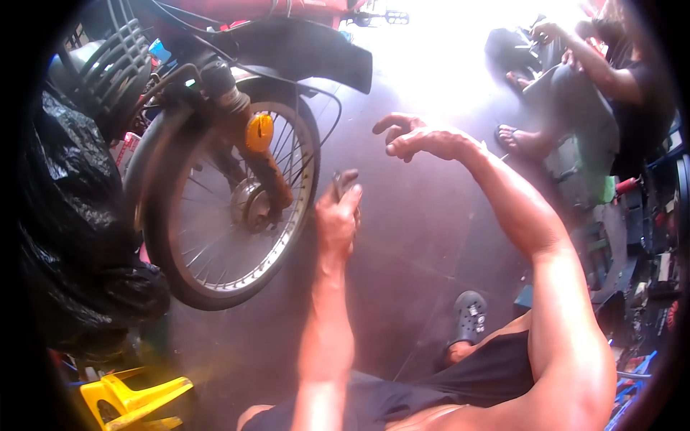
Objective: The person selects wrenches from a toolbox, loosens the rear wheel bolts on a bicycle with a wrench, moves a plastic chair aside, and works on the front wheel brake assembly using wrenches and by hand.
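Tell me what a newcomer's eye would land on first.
Probably the spoked wheel on the left, with its bright orange reflector above the hub. Next, the left hand beside it and the right hand farther right. A yellow stool glows at bottom left.

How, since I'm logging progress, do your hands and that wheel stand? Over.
Left hand closed around small object, unclear what. Right hand raised, half-curled, apparently empty. Wheel fitted, seemingly untouched. Black cable loops past its edge.
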### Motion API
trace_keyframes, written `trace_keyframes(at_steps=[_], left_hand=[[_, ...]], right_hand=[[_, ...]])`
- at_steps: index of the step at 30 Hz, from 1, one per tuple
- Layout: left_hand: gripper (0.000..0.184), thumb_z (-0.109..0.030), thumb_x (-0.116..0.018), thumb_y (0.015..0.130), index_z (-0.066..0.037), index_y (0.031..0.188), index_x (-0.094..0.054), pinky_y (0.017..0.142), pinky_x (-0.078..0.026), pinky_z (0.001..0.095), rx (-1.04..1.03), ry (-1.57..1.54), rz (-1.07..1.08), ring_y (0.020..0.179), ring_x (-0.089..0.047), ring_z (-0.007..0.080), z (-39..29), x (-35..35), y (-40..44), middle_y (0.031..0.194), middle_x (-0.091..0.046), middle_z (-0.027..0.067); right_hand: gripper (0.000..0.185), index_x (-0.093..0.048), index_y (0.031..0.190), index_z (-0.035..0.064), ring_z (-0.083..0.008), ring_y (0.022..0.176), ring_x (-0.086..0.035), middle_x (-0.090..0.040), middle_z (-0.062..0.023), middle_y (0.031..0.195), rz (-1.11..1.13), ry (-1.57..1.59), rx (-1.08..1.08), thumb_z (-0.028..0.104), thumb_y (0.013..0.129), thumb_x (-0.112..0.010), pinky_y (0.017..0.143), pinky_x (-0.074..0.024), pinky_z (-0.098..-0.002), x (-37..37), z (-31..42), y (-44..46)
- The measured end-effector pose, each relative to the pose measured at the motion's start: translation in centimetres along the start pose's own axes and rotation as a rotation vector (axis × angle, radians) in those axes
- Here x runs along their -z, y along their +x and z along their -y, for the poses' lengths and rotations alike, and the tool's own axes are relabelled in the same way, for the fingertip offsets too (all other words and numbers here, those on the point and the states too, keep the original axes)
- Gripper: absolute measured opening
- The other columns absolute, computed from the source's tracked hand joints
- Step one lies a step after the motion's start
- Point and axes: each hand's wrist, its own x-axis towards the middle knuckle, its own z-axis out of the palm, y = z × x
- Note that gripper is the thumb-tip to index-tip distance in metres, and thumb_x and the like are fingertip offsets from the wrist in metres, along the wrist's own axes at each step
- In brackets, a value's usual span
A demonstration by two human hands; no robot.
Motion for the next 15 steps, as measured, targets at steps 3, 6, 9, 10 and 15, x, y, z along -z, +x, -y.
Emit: trace_keyframes(at_steps=[3,6,9,10,15], left_hand=[[0.044,-0.016,-0.068,0.091,0.002,0.127,-0.051,0.042,-0.032,0.0198,0.008,-0.176,0.251,0.048,-0.041,0.0052,-3.0,-3.3,2.8,0.066,-0.046,-0.0019],[0.055,-0.016,-0.071,0.088,0.003,0.132,-0.045,0.042,-0.033,0.0206,-0.030,-0.218,0.358,0.048,-0.041,0.0050,-4.4,-5.4,4.6,0.070,-0.048,-0.0021],[0.054,-0.016,-0.073,0.086,0.004,0.129,-0.046,0.041,-0.033,0.0205,-0.039,-0.160,0.380,0.049,-0.041,0.0043,-4.6,-6.6,5.3,0.072,-0.049,-0.0020],[0.053,-0.015,-0.072,0.086,0.004,0.129,-0.046,0.041,-0.033,0.0204,-0.038,-0.118,0.400,0.049,-0.042,0.0043,-4.5,-7.0,5.5,0.071,-0.049,-0.0019],[0.040,-0.016,-0.076,0.082,-0.002,0.115,-0.057,0.044,-0.035,0.0200,-0.073,0.001,0.427,0.054,-0.046,0.0026,-4.2,-9.4,5.3,0.073,-0.054,-0.0032]], right_hand=[[0.075,-0.046,0.136,0.0012,-0.0223,0.100,-0.059,-0.061,-0.0164,0.115,-0.096,0.095,0.075,0.040,0.079,-0.076,0.087,-0.0507,-0.0359,2.5,0.9,-3.0],[0.071,-0.046,0.135,0.0019,-0.0213,0.095,-0.060,-0.061,-0.0155,0.114,-0.139,0.127,0.113,0.036,0.081,-0.075,0.085,-0.0503,-0.0351,2.6,0.9,-4.5],[0.080,-0.046,0.133,0.0026,-0.0160,0.085,-0.059,-0.058,-0.0053,0.096,-0.113,0.217,0.138,0.039,0.072,-0.085,0.080,-0.0483,-0.0316,1.3,1.1,-6.3],[0.076,-0.046,0.133,0.0022,-0.0160,0.087,-0.059,-0.059,-0.0057,0.097,-0.127,0.232,0.165,0.034,0.075,-0.082,0.081,-0.0488,-0.0319,1.1,0.6,-6.7],[0.067,-0.043,0.134,0.0005,-0.0165,0.095,-0.058,-0.060,-0.0075,0.102,-0.163,0.366,0.268,0.023,0.080,-0.077,0.087,-0.0485,-0.0328,1.0,-3.1,-7.4]])
